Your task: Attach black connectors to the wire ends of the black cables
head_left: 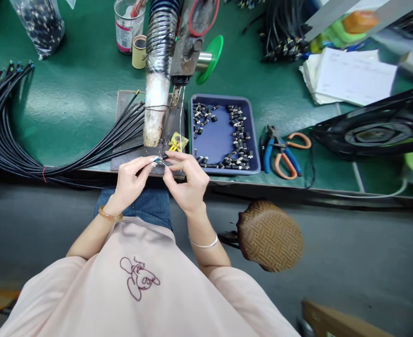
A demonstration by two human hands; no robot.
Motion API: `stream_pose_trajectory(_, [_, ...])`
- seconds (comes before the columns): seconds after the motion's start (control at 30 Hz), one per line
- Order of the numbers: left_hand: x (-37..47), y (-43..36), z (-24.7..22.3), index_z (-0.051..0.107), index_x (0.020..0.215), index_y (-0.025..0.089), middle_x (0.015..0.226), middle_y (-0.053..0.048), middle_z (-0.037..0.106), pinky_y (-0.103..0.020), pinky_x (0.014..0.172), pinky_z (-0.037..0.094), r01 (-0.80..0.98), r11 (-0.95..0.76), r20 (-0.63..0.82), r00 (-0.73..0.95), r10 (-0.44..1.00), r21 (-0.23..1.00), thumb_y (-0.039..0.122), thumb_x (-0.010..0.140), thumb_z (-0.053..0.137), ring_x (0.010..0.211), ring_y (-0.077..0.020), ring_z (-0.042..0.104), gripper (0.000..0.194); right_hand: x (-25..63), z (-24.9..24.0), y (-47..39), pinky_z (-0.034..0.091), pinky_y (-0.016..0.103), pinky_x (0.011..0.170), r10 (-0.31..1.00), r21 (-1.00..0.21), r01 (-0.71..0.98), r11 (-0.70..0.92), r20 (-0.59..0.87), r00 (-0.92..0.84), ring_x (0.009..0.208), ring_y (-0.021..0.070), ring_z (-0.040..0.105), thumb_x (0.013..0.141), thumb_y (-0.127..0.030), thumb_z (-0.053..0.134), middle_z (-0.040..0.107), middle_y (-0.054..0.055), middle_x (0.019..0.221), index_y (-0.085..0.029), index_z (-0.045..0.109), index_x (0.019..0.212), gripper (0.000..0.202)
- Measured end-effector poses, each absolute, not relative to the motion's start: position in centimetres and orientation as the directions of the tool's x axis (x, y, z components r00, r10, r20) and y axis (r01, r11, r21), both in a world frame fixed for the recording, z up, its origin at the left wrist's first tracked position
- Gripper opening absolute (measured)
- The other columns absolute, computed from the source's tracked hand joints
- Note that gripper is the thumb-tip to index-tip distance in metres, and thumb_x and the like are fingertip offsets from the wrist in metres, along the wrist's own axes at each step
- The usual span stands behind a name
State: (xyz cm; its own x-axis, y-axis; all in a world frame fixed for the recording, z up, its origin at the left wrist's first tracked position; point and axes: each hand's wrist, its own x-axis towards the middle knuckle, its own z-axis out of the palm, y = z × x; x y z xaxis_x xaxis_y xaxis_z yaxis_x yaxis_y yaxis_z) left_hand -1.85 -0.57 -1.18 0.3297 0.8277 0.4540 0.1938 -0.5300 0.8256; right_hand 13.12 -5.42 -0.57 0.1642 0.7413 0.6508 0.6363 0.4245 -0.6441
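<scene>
At the front edge of the bench, my left hand [133,179] pinches the end of a black cable, where thin coloured wires [157,160] show. My right hand [189,180] is closed beside it, fingertips on a small black connector [165,157] that meets the wires; the fingers partly cover both. Just beyond my fingertips are a narrow metal tip [174,99] on a mounted tool and a yellow piece [178,142]. A bundle of black cables [87,157] runs along the left onto a dark board [122,100]. Right of the board, a blue tray [215,133] holds many small black connectors.
A foil-wrapped hose [159,61] hangs down close to my hands. A green spool [211,61] stands behind the tray. Pliers [276,152] and orange-handled scissors [298,140] lie to its right, near a black fan-like object [371,133]. A stool [271,236] stands below.
</scene>
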Motion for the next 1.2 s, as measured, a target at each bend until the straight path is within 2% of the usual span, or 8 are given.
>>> stream_pose_trajectory(0.2, [-1.8,-0.7,-1.0,0.077,0.1,0.011,0.1,-0.009,0.081,-0.024,0.086,0.06,0.2,-0.568,0.492,0.329,0.806,0.798,0.012,0.092,0.063,0.092,-0.0171,0.077,0.016,13.1,-0.4,-5.7,0.065,0.032,0.081,0.768,-0.705,0.59,0.394,0.605,0.211,0.092,0.0175,0.076,0.09,-0.016,0.063,0.076,0.008,0.105,-0.021,0.061,0.082,0.01])
stream_pose_trajectory(0.37, [-2.1,-1.5,-0.8,0.076,0.102,0.013,0.096,-0.009,0.081,-0.023,0.08,0.06,0.204,-0.656,0.561,0.374,0.738,0.727,0.013,0.094,0.061,0.085,-0.0154,0.076,0.017,14.3,0.6,-6.2,0.039,0.019,0.041,0.758,-0.878,0.431,0.211,0.425,0.494,0.044,0.0069,0.056,0.098,-0.032,0.055,0.065,-0.005,0.065,-0.022,0.063,0.096,0.013])
stream_pose_trajectory(0.47, [-2.0,-2.2,-0.5,0.074,0.104,0.013,0.087,-0.007,0.079,-0.021,0.071,0.058,0.204,-0.718,0.611,0.403,0.682,0.666,0.011,0.095,0.06,0.073,-0.0122,0.073,0.017,15.2,1.6,-6.3,0.034,0.02,0.043,0.919,-0.9,0.42,0.113,0.256,0.301,0.043,0.0061,0.049,0.092,-0.043,0.063,0.057,-0.006,0.054,-0.02,0.067,0.087,0.024])
stream_pose_trajectory(0.6, [-1.5,-3.0,0.0,0.071,0.099,0.013,0.079,-0.004,0.075,-0.02,0.063,0.053,0.232,-0.742,0.645,0.377,0.665,0.629,0.017,0.093,0.066,0.064,-0.0098,0.066,0.009,15.7,2.2,-6.0,0.041,0.021,0.049,0.976,-0.96,0.281,0.024,0.084,0.202,0.05,0.0078,0.053,0.086,-0.052,0.068,0.062,-0.003,0.06,-0.018,0.064,0.073,0.036])
stream_pose_trajectory(0.73, [-0.9,-3.4,0.2,0.068,0.093,0.015,0.078,-0.002,0.073,-0.019,0.064,0.052,0.236,-0.769,0.699,0.322,0.639,0.594,0.015,0.092,0.067,0.066,-0.0096,0.065,0.002,15.8,2.6,-5.7,0.048,0.023,0.057,0.988,-0.99,0.14,0.03,0.051,0.144,0.059,0.0111,0.06,0.085,-0.059,0.066,0.065,0.0,0.064,-0.019,0.065,0.073,0.042])
stream_pose_trajectory(1.0, [-0.5,-3.2,-0.3,0.07,0.096,0.014,0.078,-0.005,0.076,-0.022,0.068,0.055,0.314,-0.861,0.85,0.224,0.477,0.4,0.01,0.09,0.067,0.069,-0.0123,0.07,0.008,15.1,2.5,-5.5,0.047,0.023,0.061,0.995,-0.994,-0.094,0.054,0.045,0.089,0.057,0.0087,0.051,0.083,-0.062,0.068,0.056,-0.004,0.059,-0.02,0.06,0.07,0.045])
stream_pose_trajectory(1.1, [-0.8,-3.1,-0.1,0.072,0.091,0.014,0.076,-0.005,0.076,-0.021,0.063,0.053,0.24,-0.777,0.746,0.221,0.628,0.582,0.017,0.094,0.063,0.064,-0.012,0.069,0.009,14.2,1.8,-5.8,0.046,0.023,0.059,0.983,-0.994,-0.062,0.086,0.074,0.17,0.057,0.009,0.052,0.085,-0.062,0.066,0.055,-0.004,0.059,-0.021,0.058,0.07,0.045])
stream_pose_trajectory(1.2, [-1.5,-2.8,0.4,0.069,0.081,0.014,0.056,0.001,0.064,-0.018,0.044,0.039,0.016,-0.304,0.285,0.305,0.909,0.953,0.037,0.093,0.065,0.042,-0.0062,0.051,0.027,13.0,1.0,-6.3,0.047,0.024,0.057,0.94,-0.979,0.136,0.149,0.183,0.289,0.061,0.0106,0.058,0.089,-0.059,0.061,0.064,-0.001,0.07,-0.021,0.063,0.08,0.039])
